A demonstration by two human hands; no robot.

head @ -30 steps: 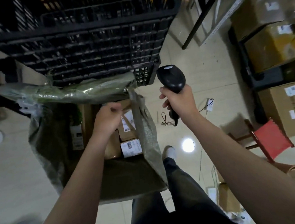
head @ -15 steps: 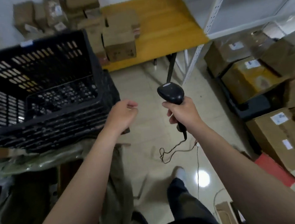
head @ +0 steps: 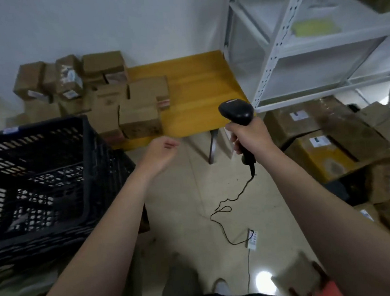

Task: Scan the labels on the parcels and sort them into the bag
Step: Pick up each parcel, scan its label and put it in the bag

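At the far left stands a black plastic crate (head: 40,183). Under its near edge a strip of greenish woven bag (head: 14,290) shows, blurred; its mouth is out of sight. Beyond the crate, small cardboard parcels (head: 106,96) are heaped against the wall on the left part of a yellow counter (head: 196,89), several with white labels, too small to read.

The left hand (head: 160,151) hangs in the air between the crate and the counter's near edge. Its fingers are loosely curled and it holds nothing. It is close to the nearest parcels but touches none.

To its right, the right hand (head: 250,138) wraps its fingers firmly round the grip of a black barcode scanner (head: 237,114), head raised towards the counter. The scanner's cable (head: 229,206) trails down across the floor. Further right are white metal shelving (head: 298,46) and larger labelled cartons (head: 317,143) on the floor.

The step in hand looks like fetching the next parcel. The left hand would need to reach forward, take one box off the heap and turn its label up. The scanner then has to be aimed squarely at that label before the box goes down and left into the bag.
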